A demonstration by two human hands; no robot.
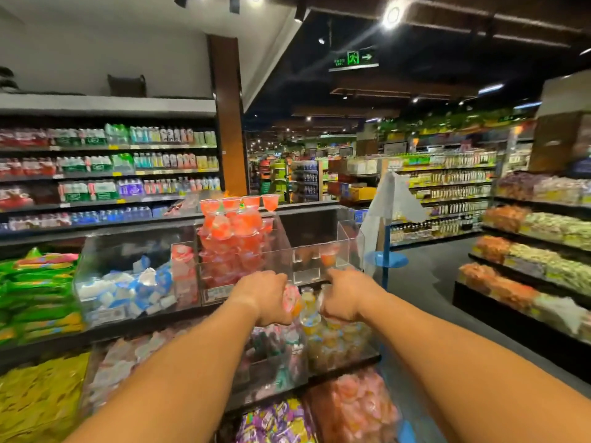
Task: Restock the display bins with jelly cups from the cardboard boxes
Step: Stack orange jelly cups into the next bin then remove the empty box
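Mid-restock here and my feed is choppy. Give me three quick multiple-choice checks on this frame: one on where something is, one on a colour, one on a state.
1. Where is the near-empty clear bin?
A. Right of the red jelly cups
B. Left of the blue-and-white packs
C. On the floor

2. What colour are the cups piled highest in the top row?
A. Green
B. Red
C. Purple

3. What are the two hands doing?
A. Hanging idle
B. Pressing flat on the shelf
C. Each gripping cups

Answers:
1 A, the bin sits just right of the red jelly cups, with only a cup or so inside.
2 B, that heap is red-orange, with cups standing on top of it.
3 C, the left hand and right hand are curled round cups above the yellow jelly cups.
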